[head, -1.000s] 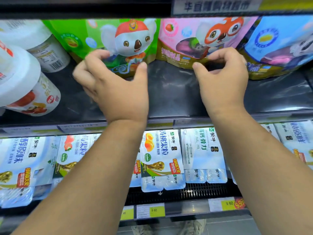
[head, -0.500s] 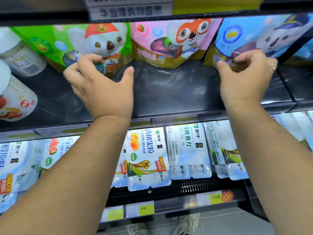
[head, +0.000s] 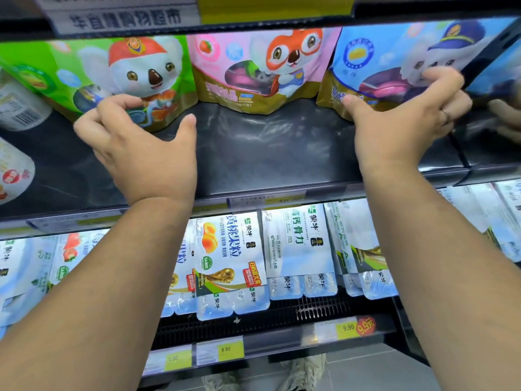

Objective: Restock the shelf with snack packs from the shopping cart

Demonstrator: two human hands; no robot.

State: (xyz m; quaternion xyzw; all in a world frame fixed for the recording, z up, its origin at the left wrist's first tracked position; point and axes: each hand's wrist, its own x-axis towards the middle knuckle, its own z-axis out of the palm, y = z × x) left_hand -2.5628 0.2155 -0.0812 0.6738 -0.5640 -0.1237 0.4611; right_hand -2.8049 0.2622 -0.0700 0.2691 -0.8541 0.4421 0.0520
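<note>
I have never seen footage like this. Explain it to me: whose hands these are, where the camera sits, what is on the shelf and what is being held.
There is no machine here: a person works with two bare hands. The one picture comes from a camera worn on the head, looking forward and down, so both arms reach in from below. On the dark shelf stand three cartoon snack pouches: a green pack, a pink pack and a blue pack. The right hand grips the blue pack, thumb on its lower front. The left hand curls its fingers against the green pack's bottom; whether it truly grips is unclear. White tubs stand far left.
</note>
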